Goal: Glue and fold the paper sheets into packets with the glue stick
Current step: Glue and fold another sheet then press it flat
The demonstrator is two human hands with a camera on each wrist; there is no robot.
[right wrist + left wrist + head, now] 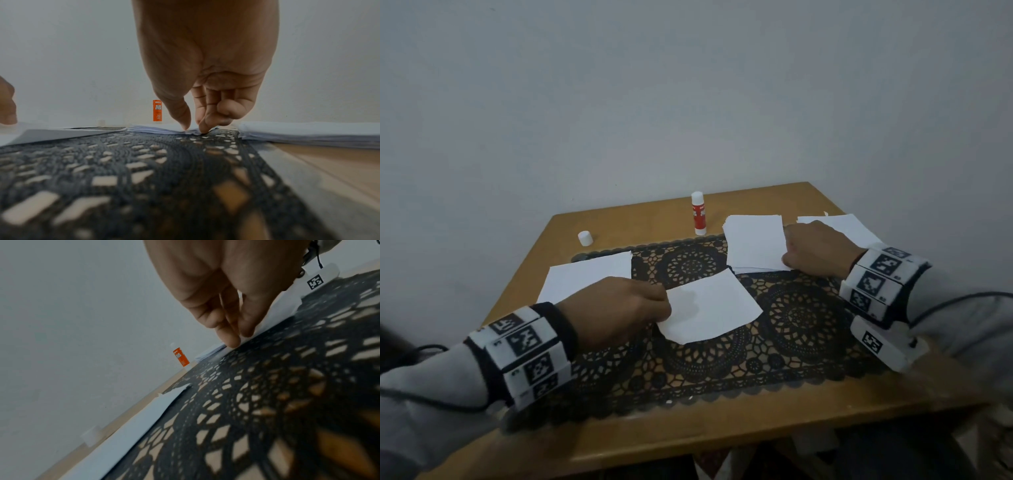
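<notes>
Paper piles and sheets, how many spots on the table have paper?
4: a sheet pinched by the left hand, a sheet behind that hand, a stack under the right hand, another stack far right.

grey sleeves (431,383), black-and-white marker wristbands (524,353), black cables (959,301).

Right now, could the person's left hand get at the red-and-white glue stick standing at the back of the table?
Probably not yet: the left hand is pinching a loose white paper sheet. Otherwise the glue stick stands upright with nothing in front of it.
</notes>
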